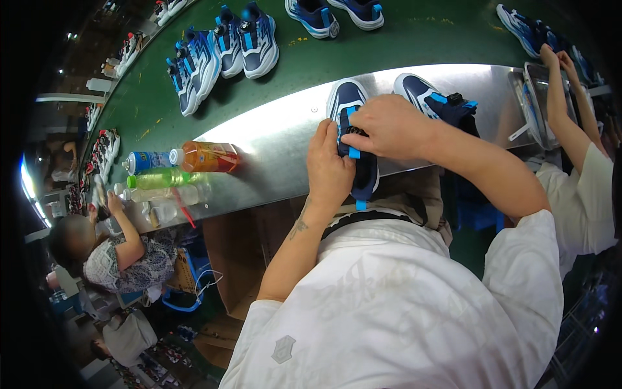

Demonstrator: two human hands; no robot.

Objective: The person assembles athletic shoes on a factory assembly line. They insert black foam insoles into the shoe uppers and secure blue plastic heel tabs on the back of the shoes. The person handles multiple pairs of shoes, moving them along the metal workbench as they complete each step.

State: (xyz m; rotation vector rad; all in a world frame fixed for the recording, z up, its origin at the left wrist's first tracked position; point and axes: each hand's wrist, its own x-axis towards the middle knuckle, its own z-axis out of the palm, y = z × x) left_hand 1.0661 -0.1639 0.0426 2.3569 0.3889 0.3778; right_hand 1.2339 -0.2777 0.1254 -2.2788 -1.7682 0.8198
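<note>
A navy and white sneaker (348, 93) with light-blue straps lies in front of me at the edge of the metal ledge, toe pointing away. My left hand (329, 165) is closed along its left side and steadies it. Curled over the top of the same shoe, my right hand (398, 126) has its thumb and fingers closed around the black dial area between the blue straps. The exact grip of these fingertips is partly hidden. Beside it on the right sits a matching sneaker (414, 85), partly behind my right forearm.
More blue sneakers (259, 45) stand on the green conveyor belt (152, 97) beyond the metal ledge (265, 142). Drink bottles, including an amber one (210, 157), lie at the left. A co-worker's arms (560, 97) reach over a clear bin at the right; another person (123, 256) works at the left.
</note>
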